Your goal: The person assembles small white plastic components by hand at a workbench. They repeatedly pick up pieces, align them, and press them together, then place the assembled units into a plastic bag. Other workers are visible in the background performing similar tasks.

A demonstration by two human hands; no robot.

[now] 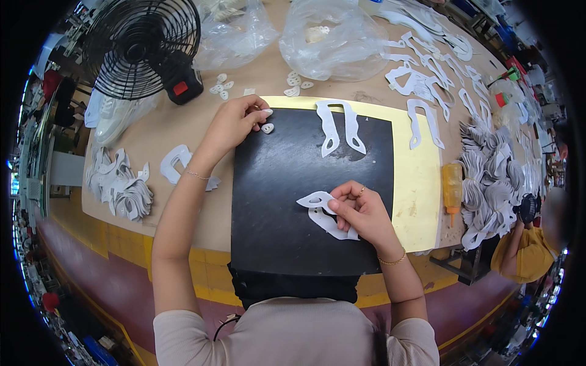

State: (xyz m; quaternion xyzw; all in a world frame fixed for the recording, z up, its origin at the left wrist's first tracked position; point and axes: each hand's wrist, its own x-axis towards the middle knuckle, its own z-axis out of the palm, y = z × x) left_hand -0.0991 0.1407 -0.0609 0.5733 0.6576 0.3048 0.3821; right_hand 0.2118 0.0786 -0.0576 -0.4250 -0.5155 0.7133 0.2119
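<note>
My right hand (360, 210) pinches a small white almond-shaped cut piece (314, 199) against a larger curved white cut piece (329, 224) that lies on the black mat (274, 201). My left hand (235, 122) reaches to the mat's far left corner, its fingertips closed on a small white oval piece (266, 113); another small oval piece (267, 128) lies just beside it on the mat. A long forked white cut piece (342, 125) rests at the far edge of the mat.
A yellow board (418, 183) lies under the mat. A black fan (143, 46) stands far left, clear plastic bags (329, 39) behind. Stacks of white cut pieces (119, 183) lie left and right (488, 183). An orange glue bottle (452, 183) sits right. Another person (525, 250) works at lower right.
</note>
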